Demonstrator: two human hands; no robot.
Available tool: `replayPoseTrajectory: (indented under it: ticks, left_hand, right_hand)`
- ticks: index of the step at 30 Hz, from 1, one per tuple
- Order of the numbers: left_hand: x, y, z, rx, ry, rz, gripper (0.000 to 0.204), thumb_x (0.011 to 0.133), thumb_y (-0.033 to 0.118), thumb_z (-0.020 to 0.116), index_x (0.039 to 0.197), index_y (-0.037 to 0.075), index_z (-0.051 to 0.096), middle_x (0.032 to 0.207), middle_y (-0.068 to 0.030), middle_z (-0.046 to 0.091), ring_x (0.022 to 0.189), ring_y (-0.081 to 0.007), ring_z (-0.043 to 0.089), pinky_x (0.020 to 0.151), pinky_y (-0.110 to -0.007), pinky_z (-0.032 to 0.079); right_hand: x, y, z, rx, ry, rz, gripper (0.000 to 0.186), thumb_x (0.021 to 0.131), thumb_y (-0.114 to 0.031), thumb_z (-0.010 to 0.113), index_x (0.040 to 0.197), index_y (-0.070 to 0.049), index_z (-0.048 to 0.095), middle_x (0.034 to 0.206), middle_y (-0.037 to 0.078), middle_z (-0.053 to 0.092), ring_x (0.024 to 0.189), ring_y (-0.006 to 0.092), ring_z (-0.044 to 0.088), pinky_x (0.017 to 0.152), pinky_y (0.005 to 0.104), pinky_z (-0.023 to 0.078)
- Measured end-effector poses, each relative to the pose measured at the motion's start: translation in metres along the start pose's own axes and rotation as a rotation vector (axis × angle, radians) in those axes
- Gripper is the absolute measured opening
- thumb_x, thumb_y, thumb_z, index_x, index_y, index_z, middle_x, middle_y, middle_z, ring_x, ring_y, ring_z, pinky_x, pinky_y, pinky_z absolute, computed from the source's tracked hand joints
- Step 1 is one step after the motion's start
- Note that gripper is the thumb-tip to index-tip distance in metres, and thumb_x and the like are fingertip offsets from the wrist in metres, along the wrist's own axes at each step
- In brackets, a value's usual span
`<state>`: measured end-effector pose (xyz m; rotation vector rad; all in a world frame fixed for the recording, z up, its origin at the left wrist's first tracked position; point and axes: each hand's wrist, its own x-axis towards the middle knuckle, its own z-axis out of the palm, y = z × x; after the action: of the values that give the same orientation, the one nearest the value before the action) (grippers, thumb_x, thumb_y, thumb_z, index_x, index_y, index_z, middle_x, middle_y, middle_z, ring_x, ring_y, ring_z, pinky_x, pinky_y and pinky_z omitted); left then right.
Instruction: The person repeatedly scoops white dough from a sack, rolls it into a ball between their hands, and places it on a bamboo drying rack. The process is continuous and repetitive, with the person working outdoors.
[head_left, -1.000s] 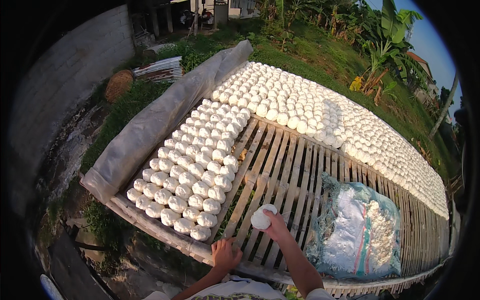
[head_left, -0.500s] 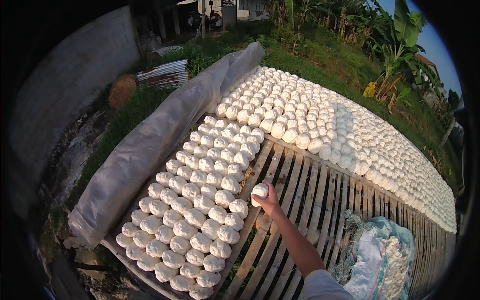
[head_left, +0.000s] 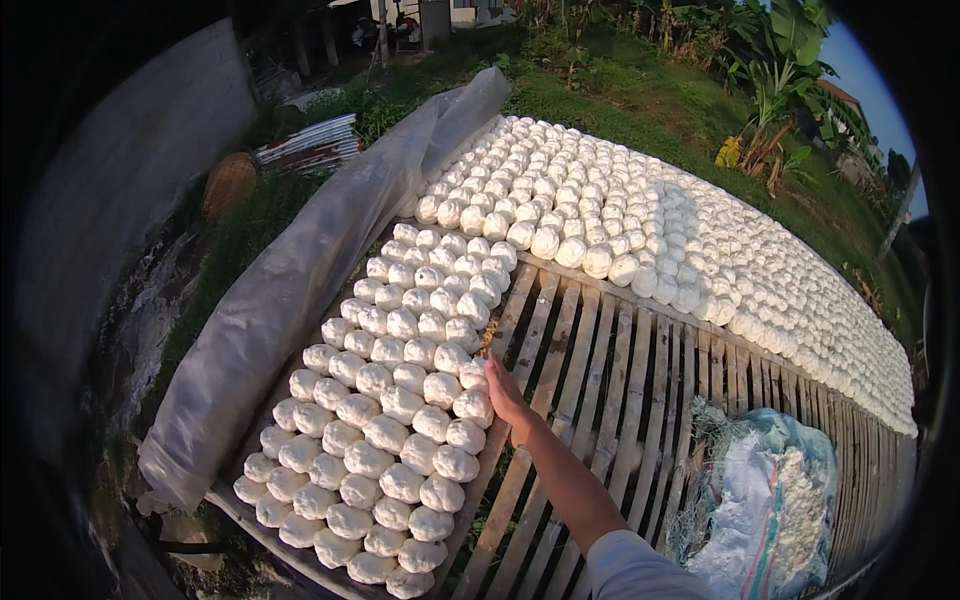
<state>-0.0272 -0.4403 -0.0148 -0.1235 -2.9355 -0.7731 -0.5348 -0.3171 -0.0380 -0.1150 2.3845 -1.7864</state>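
My right hand (head_left: 508, 393) reaches in from the lower right, at the right edge of a block of white, lumpy, fist-sized balls (head_left: 385, 434). Its fingers are stretched out and lie against the side of a white ball (head_left: 473, 374) in the outermost row. That ball rests among the others, partly covered by the fingertips. The balls stand in close rows on a rack of wooden slats (head_left: 570, 385). My left hand is out of view.
A rolled grey plastic sheet (head_left: 265, 295) runs along the left edge. Beyond a crossbar, many more white balls (head_left: 580, 200) cover the far rack. An open sack (head_left: 745, 515) of white material lies at lower right. Grass and banana plants (head_left: 775, 150) grow behind.
My right hand has moved left and slightly down from over the slats. The white ball it held is now in the block's right-hand row, and the fingers have straightened.
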Motion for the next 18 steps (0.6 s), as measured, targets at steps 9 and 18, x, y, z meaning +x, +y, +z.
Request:
replayPoseTrajectory:
  ticks: [9, 18]
  left_hand:
    - [0.022, 0.033, -0.033, -0.042, -0.027, -0.09, 0.032, 0.081, 0.026, 0.076, 0.104, 0.01, 0.062, 0.092, -0.0076, 0.062, 0.09, -0.0317, 0.063, 0.083, -0.048, 0.047]
    - [0.027, 0.025, -0.017, 0.097, 0.008, -0.066, 0.026, 0.086, 0.021, 0.072, 0.105, 0.006, 0.062, 0.095, -0.0132, 0.062, 0.09, -0.0363, 0.064, 0.08, -0.049, 0.049]
  right_hand:
    - [-0.278, 0.0, -0.111, 0.388, 0.196, 0.201, 0.074, 0.112, -0.061, 0.033, 0.158, -0.004, 0.047, 0.16, 0.014, 0.049, 0.151, 0.0265, 0.042, 0.121, 0.0453, 0.035]
    - [-0.645, 0.048, -0.247, 0.607, 1.004, 0.429, 0.042, 0.109, -0.034, 0.055, 0.133, -0.002, 0.066, 0.123, 0.01, 0.075, 0.108, 0.0216, 0.074, 0.086, 0.0347, 0.055]
